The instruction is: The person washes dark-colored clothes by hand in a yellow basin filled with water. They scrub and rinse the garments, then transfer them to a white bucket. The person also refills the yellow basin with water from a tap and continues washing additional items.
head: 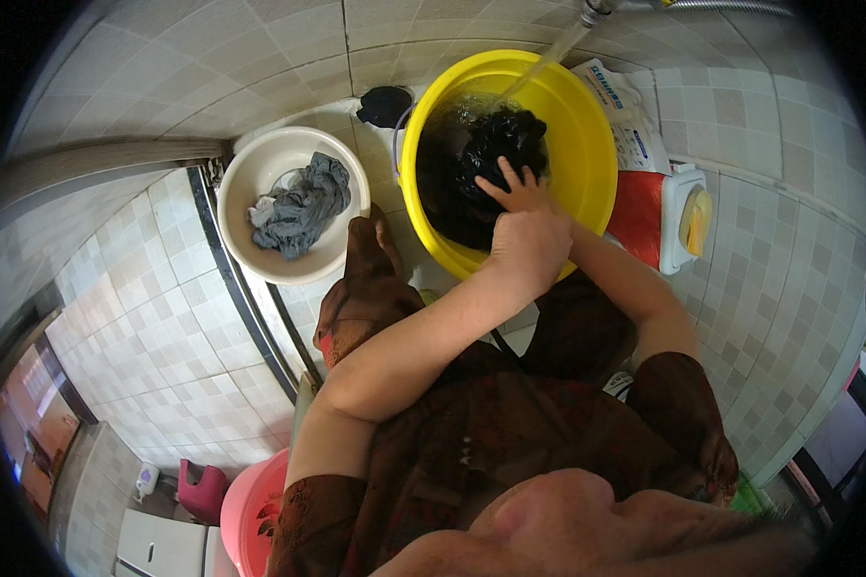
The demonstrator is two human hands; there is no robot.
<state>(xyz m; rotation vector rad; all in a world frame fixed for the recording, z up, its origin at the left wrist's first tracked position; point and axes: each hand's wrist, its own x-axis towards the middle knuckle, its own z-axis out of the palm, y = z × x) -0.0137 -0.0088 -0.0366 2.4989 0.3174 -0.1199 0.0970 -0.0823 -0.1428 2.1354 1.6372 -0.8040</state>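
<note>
A yellow plastic bucket (593, 151) in front of me contains dark water and bunched black cloth (509, 137). Water runs into it from a tap (596, 10) above. Over the bucket, my right hand (516, 191) has its fingers spread at the near side of the black cloth; whether they press on it is unclear. My left hand (534, 241) is bent at the wrist and overlaps my right wrist, its fingers hidden from view. Left of the bucket, a cream basin (234, 205) contains grey cloth (303, 209) and a small white piece.
Beside the bucket's right stand a printed plastic bag (631, 122) and a red-and-white container (642, 216) with a yellow item on top. A black object (385, 107) lies by the tiled wall. Behind me at left is a pink tub (249, 505). A door track (249, 303) crosses the floor.
</note>
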